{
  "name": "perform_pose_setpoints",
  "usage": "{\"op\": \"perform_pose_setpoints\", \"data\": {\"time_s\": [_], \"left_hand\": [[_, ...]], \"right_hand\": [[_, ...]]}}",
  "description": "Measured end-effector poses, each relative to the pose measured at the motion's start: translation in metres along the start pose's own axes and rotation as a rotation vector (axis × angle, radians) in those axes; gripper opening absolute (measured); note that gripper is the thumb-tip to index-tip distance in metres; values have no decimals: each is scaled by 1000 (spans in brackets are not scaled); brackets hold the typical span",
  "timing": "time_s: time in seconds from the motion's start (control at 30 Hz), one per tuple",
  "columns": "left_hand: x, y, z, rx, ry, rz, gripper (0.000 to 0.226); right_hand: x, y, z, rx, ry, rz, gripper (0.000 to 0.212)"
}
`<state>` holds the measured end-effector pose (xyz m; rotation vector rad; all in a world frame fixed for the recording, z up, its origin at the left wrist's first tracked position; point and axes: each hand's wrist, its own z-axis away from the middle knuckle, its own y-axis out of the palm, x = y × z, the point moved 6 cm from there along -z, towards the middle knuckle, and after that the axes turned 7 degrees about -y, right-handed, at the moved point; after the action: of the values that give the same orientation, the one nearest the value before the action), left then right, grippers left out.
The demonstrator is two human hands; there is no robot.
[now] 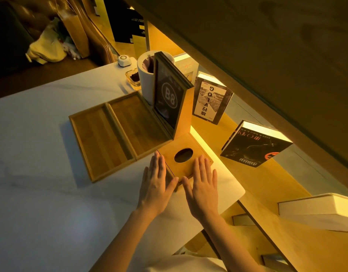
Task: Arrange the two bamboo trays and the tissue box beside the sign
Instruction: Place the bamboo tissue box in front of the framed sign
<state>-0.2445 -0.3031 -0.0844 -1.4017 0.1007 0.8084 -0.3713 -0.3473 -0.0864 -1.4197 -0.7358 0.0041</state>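
Note:
Two shallow bamboo trays lie side by side on the white table, the left tray (99, 142) touching the right tray (138, 122). The right tray's far corner meets the upright black "B8" sign (169, 95) in its wooden stand. A square bamboo tissue box (184, 149) with an oval hole on top sits just in front of the sign, touching the right tray's near corner. My left hand (156, 183) lies flat against the box's left side, fingers straight. My right hand (202, 185) rests flat on the box's near top edge. Neither hand grips anything.
A white cylindrical bin (147, 75), a small glass dish (133, 76) and a white call button (124, 60) stand behind the sign. To the right a lit wooden shelf (247, 177) holds several books, under a low wooden overhang (267, 55). The table's right edge (239, 195) is close to the box.

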Motion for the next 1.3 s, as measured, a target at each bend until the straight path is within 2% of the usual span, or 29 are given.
{"op": "perform_pose_setpoints", "data": {"time_s": [0.1,0.23,0.5,1.3], "left_hand": [[-3,-3,-3,13,-2,-26,91],[-14,-5,-13,26,1,-78,75],[-30,-4,-33,87,-15,-155,79],[-46,-8,-59,130,1,-168,79]], "right_hand": [[-3,0,-4,19,1,17,67],[-9,-4,-14,24,14,5,68],[-21,-11,-31,-7,4,-22,68],[-28,-17,-52,-62,38,-3,75]]}}
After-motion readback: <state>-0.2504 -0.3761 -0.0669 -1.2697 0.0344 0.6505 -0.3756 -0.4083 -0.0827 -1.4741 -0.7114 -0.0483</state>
